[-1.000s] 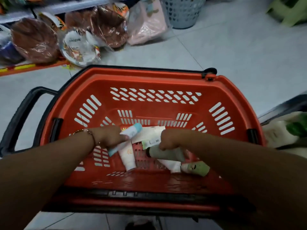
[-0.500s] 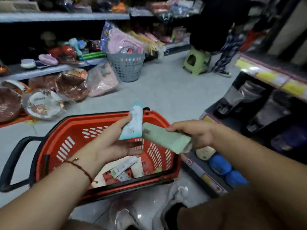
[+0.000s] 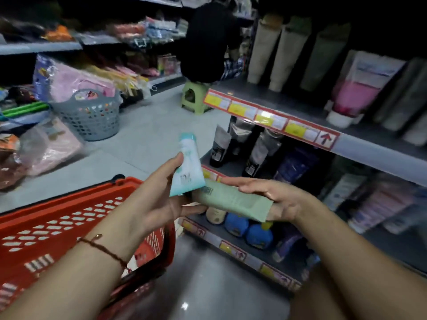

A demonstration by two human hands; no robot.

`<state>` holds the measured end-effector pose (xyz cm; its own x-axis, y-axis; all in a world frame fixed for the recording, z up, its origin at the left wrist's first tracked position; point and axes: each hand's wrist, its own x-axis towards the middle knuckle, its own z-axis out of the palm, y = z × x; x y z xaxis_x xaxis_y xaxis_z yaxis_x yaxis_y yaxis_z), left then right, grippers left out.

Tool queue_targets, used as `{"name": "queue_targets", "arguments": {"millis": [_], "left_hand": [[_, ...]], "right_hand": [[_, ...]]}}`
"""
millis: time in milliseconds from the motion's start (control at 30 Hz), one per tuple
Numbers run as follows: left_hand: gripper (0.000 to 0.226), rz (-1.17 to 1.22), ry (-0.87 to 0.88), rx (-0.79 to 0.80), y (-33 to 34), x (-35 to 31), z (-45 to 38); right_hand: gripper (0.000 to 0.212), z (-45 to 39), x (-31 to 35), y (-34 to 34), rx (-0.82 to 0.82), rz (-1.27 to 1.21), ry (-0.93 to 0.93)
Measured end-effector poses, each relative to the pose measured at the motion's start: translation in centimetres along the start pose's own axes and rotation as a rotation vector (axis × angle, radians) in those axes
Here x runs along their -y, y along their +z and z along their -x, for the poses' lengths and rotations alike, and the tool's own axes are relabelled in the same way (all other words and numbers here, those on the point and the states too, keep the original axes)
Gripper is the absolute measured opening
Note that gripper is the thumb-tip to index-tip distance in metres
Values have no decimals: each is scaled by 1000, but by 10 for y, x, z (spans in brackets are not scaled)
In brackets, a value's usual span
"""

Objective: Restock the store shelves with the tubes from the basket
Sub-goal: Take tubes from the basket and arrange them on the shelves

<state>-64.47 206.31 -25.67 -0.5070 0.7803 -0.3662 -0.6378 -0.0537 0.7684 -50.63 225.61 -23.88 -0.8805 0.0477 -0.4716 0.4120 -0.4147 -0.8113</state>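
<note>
My left hand (image 3: 159, 202) holds a white and teal tube (image 3: 188, 167) upright, cap up. My right hand (image 3: 275, 197) grips a pale green tube (image 3: 233, 200) lying sideways, its end touching the teal tube. Both hands are raised in front of the store shelves (image 3: 360, 144) on the right, which carry standing tubes and bottles. The red basket (image 3: 69, 218) sits on the floor at the lower left, below my left forearm; its contents are hidden from here.
A grey laundry basket (image 3: 90, 116) and bagged goods stand on the floor at the left. A person in dark clothes sits on a green stool (image 3: 193, 98) down the aisle. Blue round bottles (image 3: 258, 235) fill the lowest shelf.
Both hands have lifted out of the basket, each with a tube, and moved right toward the shelves. The view has swung up from the basket to the shelving.
</note>
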Motion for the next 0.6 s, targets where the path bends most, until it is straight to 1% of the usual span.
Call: {"name": "queue_targets", "arguments": {"millis": [100,167,233,300,367,433,600], "left_hand": [[31,-118,54,-2,28,-2,-12],[27,-109,95,-6,42,-2,-20],[26,-63,127,-21,54,-1,-27],[28,19,149,-41,62,2,-32],[36,110,138,-29,69,8,-33],[42,168,118,-12,75,16,-33],[41,160,94,60,83,31,-31]], "right_hand": [[31,10,7,-13,-64,-13,-30],[35,16,8,-21,-77,-138,-59],[53,22,7,-27,-59,-341,-115],[75,26,4,-30,-84,-524,-214],[88,32,4,-31,-116,-613,-330],[88,38,5,-28,-132,-615,-414],[75,37,2,-20,-266,-521,-504]]}}
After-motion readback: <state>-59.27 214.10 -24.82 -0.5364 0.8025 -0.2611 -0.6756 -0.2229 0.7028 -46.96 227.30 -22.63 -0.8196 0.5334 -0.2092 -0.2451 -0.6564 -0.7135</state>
